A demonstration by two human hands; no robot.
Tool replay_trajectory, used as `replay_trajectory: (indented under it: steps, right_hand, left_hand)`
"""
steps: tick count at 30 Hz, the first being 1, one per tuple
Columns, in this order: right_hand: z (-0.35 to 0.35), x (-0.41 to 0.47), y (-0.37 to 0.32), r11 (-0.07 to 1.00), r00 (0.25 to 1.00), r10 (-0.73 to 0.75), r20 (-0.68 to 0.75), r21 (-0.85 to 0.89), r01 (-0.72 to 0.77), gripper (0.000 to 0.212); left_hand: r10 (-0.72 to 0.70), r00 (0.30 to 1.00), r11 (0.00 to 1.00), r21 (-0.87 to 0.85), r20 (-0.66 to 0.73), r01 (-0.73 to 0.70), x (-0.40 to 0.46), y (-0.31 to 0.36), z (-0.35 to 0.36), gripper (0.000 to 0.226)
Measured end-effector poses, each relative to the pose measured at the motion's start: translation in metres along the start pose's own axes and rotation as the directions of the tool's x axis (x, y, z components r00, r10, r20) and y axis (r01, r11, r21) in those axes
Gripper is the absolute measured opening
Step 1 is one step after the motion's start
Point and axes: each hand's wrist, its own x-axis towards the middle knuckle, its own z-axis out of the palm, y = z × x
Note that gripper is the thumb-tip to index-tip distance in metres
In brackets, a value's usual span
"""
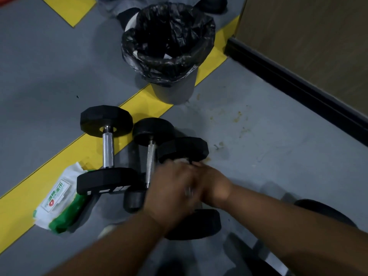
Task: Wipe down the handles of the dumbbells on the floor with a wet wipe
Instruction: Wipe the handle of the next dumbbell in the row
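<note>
Three black dumbbells with chrome handles lie side by side on the grey floor. The left dumbbell (108, 149) and the middle dumbbell (150, 162) have bare handles. On the right dumbbell (183, 149) both my hands cover the handle. My left hand (171, 188) curls over it, blurred, and a bit of white wet wipe (182, 160) shows at its fingertips by the far weight. My right hand (213, 184) lies against the left, fingertips at the wipe; what it grasps is hidden.
A white and green wet wipe pack (57, 202) lies on the yellow floor stripe, left of the dumbbells. A grey bin with a black liner (169, 46) stands behind them. A wall with a black skirting (298, 86) runs along the right. More dark weights (326, 212) sit at lower right.
</note>
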Motion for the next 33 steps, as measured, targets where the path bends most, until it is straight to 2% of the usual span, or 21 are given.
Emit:
replay_trajectory:
  steps: [1,2,3,4,5,7,9,11,14,17,20,24,26,28,29,31,32,33]
  right_hand:
    - [0.006,-0.002,0.003,1.0,0.999,0.007,-0.034,-0.003,-0.007,0.034]
    - [0.01,-0.005,0.006,1.0,0.999,0.024,-0.037,-0.011,-0.024,0.03]
    - [0.014,-0.007,0.009,1.0,1.0,-0.005,-0.031,-0.01,0.005,0.028]
    - [0.018,-0.01,0.01,0.999,0.998,-0.036,-0.045,-0.025,0.035,0.029]
    - [0.024,-0.012,0.013,0.997,0.997,-0.069,-0.036,-0.04,0.068,0.03]
    - [0.028,-0.012,0.012,0.994,0.995,-0.089,-0.052,-0.062,0.085,0.031]
    - [0.027,-0.012,0.01,0.995,0.994,-0.082,-0.077,-0.054,0.078,0.031]
    - [0.027,-0.015,0.008,0.998,0.994,-0.057,-0.098,-0.026,0.055,0.022]
    - [0.031,-0.023,0.006,1.0,0.993,0.007,-0.12,-0.028,-0.01,0.039]
    - [0.029,-0.032,-0.005,0.994,0.996,0.046,-0.08,-0.093,-0.054,0.045]
    - [0.016,-0.039,0.003,0.995,0.993,0.03,-0.113,-0.087,-0.04,0.034]
    - [-0.001,-0.038,0.009,0.999,0.994,0.033,-0.107,-0.02,-0.035,0.039]
    - [0.001,-0.051,0.002,0.999,0.999,-0.039,-0.033,-0.011,0.039,0.035]
    - [0.004,-0.07,-0.003,0.989,0.989,-0.135,0.064,0.076,0.13,0.033]
    - [0.001,-0.074,-0.002,0.979,0.98,-0.18,0.083,0.116,0.17,0.034]
    - [-0.008,-0.068,0.004,0.976,0.982,-0.179,0.062,0.134,0.169,0.033]
    - [-0.013,-0.061,0.009,0.983,0.992,-0.126,0.019,0.14,0.123,0.032]
    - [-0.017,-0.054,0.014,0.988,0.998,-0.059,-0.021,0.144,0.061,0.031]
  left_hand:
    - [-0.085,0.995,0.995,0.056,-0.052,0.087,0.023,-0.02,-0.006,0.023]
    - [-0.177,0.984,0.975,0.132,-0.005,0.176,0.045,-0.04,-0.012,0.04]
    - [-0.252,0.96,0.949,0.227,0.121,0.221,0.064,-0.056,-0.015,0.057]
    - [-0.286,0.922,0.925,0.326,0.261,0.195,0.081,-0.067,-0.015,0.068]
    - [-0.262,0.891,0.914,0.391,0.37,0.107,0.094,-0.072,-0.01,0.071]
    - [-0.177,0.863,0.891,0.449,0.474,-0.064,0.111,-0.068,0.006,0.056]
    - [-0.182,0.828,0.9,0.429,0.531,-0.077,0.122,-0.056,0.02,0.035]
    - [-0.204,0.77,0.914,0.399,0.605,-0.07,0.128,-0.051,0.024,0.032]
    - [-0.098,0.756,0.913,0.361,0.648,-0.19,0.133,-0.05,0.022,0.021]
    - [0.029,0.748,0.926,0.265,0.663,-0.271,0.134,-0.04,0.026,0.018]
    - [0.068,0.716,0.964,0.14,0.695,-0.227,0.137,-0.038,0.033,0.021]
    - [0.09,0.726,0.981,0.066,0.682,-0.183,0.137,-0.048,0.04,0.027]
    - [0.12,0.73,0.983,0.02,0.673,-0.18,0.134,-0.051,0.04,0.031]
    - [0.178,0.766,0.974,0.001,0.618,-0.227,0.129,-0.053,0.031,0.031]
    - [0.221,0.815,0.962,0.018,0.535,-0.273,0.123,-0.051,0.023,0.032]
    - [0.284,0.928,0.952,0.044,0.24,-0.302,0.095,-0.031,0.004,0.036]
    - [0.31,0.943,0.95,0.01,0.122,-0.314,0.074,-0.012,-0.004,0.033]
    - [0.35,0.931,0.937,-0.042,0.102,-0.347,0.048,0.007,-0.008,0.029]
